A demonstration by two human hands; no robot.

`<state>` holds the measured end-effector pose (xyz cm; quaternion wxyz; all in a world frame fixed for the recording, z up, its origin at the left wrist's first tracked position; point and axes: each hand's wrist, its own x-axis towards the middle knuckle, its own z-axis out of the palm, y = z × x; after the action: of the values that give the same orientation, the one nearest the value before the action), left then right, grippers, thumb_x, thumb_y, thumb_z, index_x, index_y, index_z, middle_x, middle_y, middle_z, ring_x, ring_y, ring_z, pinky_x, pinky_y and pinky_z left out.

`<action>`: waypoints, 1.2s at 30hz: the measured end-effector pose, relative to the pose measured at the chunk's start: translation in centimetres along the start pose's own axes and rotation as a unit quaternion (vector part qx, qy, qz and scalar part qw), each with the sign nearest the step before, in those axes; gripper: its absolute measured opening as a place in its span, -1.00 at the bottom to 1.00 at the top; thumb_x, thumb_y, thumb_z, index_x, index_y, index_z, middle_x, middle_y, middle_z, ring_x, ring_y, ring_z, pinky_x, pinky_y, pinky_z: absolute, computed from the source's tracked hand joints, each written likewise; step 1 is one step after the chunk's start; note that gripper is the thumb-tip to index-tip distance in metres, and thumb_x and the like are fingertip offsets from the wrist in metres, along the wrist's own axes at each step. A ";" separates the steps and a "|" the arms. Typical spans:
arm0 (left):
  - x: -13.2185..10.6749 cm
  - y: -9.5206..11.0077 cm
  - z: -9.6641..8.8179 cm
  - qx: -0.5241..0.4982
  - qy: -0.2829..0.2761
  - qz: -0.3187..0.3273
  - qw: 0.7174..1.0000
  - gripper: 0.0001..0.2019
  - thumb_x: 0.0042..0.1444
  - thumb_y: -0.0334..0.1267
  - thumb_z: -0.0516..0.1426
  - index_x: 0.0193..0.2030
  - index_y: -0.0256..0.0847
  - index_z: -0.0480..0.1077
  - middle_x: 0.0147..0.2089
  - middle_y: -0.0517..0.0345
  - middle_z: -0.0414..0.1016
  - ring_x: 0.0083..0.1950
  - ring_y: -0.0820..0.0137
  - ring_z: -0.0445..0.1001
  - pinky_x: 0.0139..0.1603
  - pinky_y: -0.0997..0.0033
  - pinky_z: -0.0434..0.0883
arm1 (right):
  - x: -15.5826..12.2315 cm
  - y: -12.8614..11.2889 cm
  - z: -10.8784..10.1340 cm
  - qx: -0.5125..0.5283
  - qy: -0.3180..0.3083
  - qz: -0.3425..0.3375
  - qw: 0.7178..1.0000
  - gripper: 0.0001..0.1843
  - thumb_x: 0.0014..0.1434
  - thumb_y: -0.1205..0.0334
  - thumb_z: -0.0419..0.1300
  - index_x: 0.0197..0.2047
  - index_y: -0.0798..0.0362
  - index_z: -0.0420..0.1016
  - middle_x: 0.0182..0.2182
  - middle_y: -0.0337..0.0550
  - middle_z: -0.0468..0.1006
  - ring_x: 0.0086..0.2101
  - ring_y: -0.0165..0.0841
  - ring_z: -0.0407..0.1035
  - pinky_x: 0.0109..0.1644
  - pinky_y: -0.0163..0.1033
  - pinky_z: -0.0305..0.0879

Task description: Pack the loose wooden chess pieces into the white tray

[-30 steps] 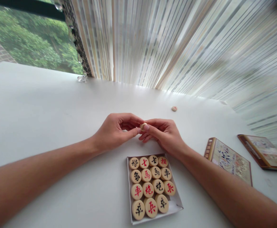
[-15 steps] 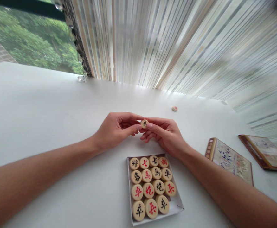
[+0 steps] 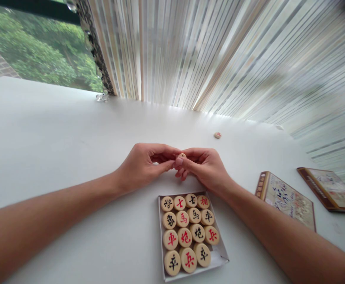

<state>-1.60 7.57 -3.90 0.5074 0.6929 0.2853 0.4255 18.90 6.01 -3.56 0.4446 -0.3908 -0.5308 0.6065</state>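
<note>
Between my two hands is a small round wooden Chinese chess piece (image 3: 182, 156), its face mostly covered by a thumb. My left hand (image 3: 150, 163) pinches it from the left side. From the right, my right hand (image 3: 206, 163) grips it with the thumb across its face. Just below the hands lies a shallow white box (image 3: 218, 258) with rows of chess pieces marked in red and black. Its lower right corner shows bare white bottom.
A lone chess piece (image 3: 218, 135) with a red mark lies farther back on the white table (image 3: 57, 130). A printed box lid (image 3: 287, 199) and another printed box (image 3: 334, 187) are at the right. Striped curtains (image 3: 166, 51) hang along the back edge.
The piece in my hands has shifted slightly right and down, and my right thumb now covers most of its black character. The box and other things have not moved.
</note>
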 end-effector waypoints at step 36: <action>0.2 0.3 0.1 -0.051 -0.011 -0.024 0.998 -0.80 0.21 -0.33 0.38 -0.03 -0.30 0.66 -0.18 0.02 0.76 -0.18 0.29 0.74 -0.05 0.34 0.69 | -0.3 0.0 -0.3 -0.037 -0.040 -0.023 0.998 -0.65 0.26 -0.07 0.44 -0.22 0.09 0.78 -0.45 -0.16 0.66 -0.49 -0.40 0.54 -0.40 -0.31 0.53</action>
<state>-1.44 7.55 -3.58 0.5551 0.6638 0.2739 0.4198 19.31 5.85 -3.64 0.4219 -0.3698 -0.5796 0.5910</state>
